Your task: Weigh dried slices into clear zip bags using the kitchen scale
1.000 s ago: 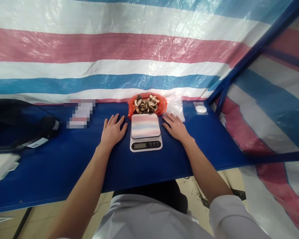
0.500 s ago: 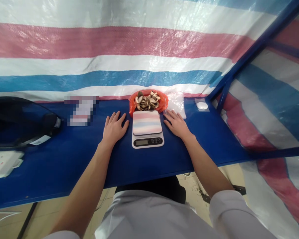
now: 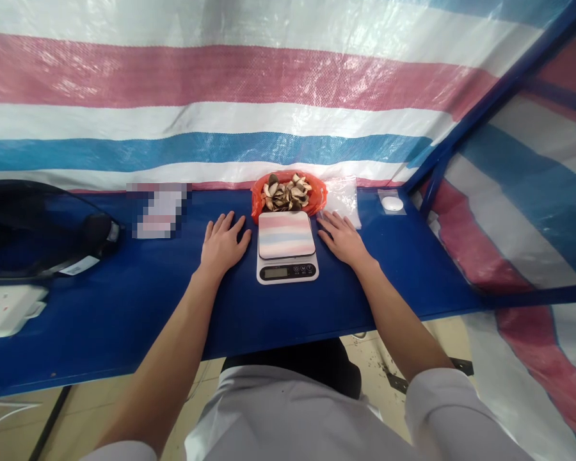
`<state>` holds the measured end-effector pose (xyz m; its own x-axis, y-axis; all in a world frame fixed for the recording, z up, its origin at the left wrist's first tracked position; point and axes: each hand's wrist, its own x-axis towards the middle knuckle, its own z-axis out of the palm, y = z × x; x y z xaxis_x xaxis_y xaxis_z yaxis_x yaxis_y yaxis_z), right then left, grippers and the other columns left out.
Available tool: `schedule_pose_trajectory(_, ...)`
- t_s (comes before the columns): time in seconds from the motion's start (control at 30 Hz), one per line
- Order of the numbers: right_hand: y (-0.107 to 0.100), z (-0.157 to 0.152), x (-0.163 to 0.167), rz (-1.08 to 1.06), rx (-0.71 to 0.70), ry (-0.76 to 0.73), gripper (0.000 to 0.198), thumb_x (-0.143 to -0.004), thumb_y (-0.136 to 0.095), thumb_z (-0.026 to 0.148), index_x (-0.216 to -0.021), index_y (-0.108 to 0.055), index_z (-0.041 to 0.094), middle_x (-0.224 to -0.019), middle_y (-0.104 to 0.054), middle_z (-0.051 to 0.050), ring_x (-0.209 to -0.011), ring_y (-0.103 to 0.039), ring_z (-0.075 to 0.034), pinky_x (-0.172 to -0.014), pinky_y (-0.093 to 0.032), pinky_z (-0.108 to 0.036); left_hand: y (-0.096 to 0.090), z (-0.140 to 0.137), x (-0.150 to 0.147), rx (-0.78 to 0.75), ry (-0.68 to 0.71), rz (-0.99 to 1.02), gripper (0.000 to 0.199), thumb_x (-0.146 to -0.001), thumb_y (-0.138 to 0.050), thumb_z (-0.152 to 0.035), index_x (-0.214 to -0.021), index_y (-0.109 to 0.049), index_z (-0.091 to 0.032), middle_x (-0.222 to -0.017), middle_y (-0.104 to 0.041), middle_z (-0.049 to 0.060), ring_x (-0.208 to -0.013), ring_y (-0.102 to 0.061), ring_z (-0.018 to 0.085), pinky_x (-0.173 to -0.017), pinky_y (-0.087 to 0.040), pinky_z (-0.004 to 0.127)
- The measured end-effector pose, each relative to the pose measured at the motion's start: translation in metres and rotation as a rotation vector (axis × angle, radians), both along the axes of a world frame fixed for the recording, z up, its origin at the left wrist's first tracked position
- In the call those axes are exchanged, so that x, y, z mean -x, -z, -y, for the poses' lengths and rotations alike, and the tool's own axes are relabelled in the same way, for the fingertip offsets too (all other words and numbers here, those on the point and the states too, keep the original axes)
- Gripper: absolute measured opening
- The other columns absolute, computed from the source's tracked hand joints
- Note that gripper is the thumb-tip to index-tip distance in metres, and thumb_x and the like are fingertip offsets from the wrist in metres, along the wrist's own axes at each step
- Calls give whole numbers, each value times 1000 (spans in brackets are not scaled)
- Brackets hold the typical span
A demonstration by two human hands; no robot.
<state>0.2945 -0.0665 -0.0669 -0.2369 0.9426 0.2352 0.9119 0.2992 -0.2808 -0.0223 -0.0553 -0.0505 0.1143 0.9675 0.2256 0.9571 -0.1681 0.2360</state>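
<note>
A white digital kitchen scale (image 3: 287, 238) with a shiny square plate lies on the blue table, its buttons and small display facing me. Behind it, a red plastic bag (image 3: 319, 197) stands open, full of dried mushroom slices (image 3: 287, 192). My left hand (image 3: 224, 244) rests flat on the table left of the scale, fingers spread and holding nothing. On the other side, my right hand (image 3: 342, 238) also lies palm down with fingers apart, its fingertips at the edge of a clear plastic bag (image 3: 344, 200).
A round white object (image 3: 392, 203) in a clear sachet lies at the back right. To the left are a black strapped device (image 3: 93, 240), a blurred-out paper item (image 3: 160, 211) and a white power socket (image 3: 12, 310). A striped tarp (image 3: 249, 77) hangs behind the blue table (image 3: 269, 326).
Both hands keep their places beside the scale. Only the view has shifted slightly, so everything on the table appears a little further right and higher.
</note>
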Motion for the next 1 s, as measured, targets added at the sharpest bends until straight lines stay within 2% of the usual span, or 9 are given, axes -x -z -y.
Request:
schedule_pose_trajectory(0.27,2,0,1,9,-43,2,43,-102,-45,36,-141,-60,25,-156,-49,-8,-147,-42,-32,-122,-33,-57,2,-1,1,-26,-1,9,52,-97,-41,-43,-141,-60,-22,-156,-49,11,-148,-40,33,-123,-26,55)
schedule_pose_trajectory(0.4,-3,3,2,-24,-70,5,41,-101,-49,35,-139,-62,25,-152,-53,-7,-146,-44,-31,-122,-35,-54,2,-1,2,-51,-17,38,51,-97,-40,-43,-136,-65,-19,-151,-54,14,-144,-44,33,-121,-30,55)
schedule_pose_trajectory(0.6,-16,2,-5,-173,-161,67,39,-101,-48,42,-134,-65,31,-146,-60,-3,-139,-53,-26,-111,-52,-44,-5,-13,5,-141,-77,81,48,-97,-41,-43,-129,-69,-22,-143,-62,12,-139,-51,33,-119,-33,56)
schedule_pose_trajectory(0.7,-20,-12,-16,-180,-191,98,37,-99,-51,40,-131,-67,30,-144,-62,-4,-134,-58,-27,-108,-54,-44,-7,-28,8,-152,-68,80,48,-97,-41,-41,-129,-69,-21,-142,-63,14,-137,-52,33,-118,-34,57)
schedule_pose_trajectory(0.8,-24,-34,-26,-138,-182,71,38,-97,-54,36,-132,-67,28,-144,-62,-6,-136,-57,-27,-110,-53,-44,-4,-41,11,-132,-50,65,48,-96,-41,-39,-132,-67,-20,-144,-61,15,-138,-51,34,-117,-34,58)
schedule_pose_trajectory(1.0,-27,-69,-35,11,-104,-15,44,-97,-55,36,-139,-62,22,-153,-52,-9,-143,-48,-28,-117,-45,-48,5,-46,14,-87,-8,24,53,-97,-40,-42,-143,-58,-21,-160,-42,14,-148,-39,37,-120,-27,61)
